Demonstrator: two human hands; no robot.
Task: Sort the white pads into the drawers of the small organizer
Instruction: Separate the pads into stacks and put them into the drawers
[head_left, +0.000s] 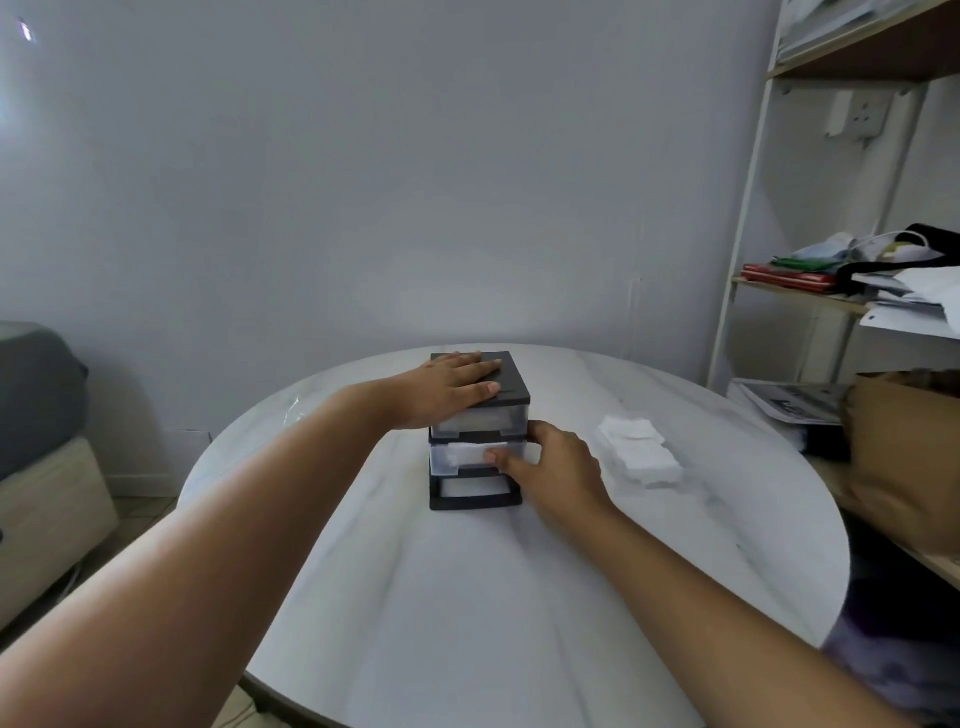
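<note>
My left hand (452, 387) lies flat, fingers straight, pressing on the black lid of the organizer (511, 384). My right hand (556, 467) grips the middle drawer (457, 457) at its front right corner, with the thumb across the front and the fingers curled round the side. One white pad (467, 449) shows through that drawer's clear plastic wall. The organizer is a single small boxy black frame. It holds two clear drawers, the top drawer (478, 420) and the middle one, over a dark bay (475, 491) at the bottom. Just right of my right hand, a loose heap of soft white square pads (641, 449) rests on the round, pale, marbled surface (467, 597). I cannot count them.
</note>
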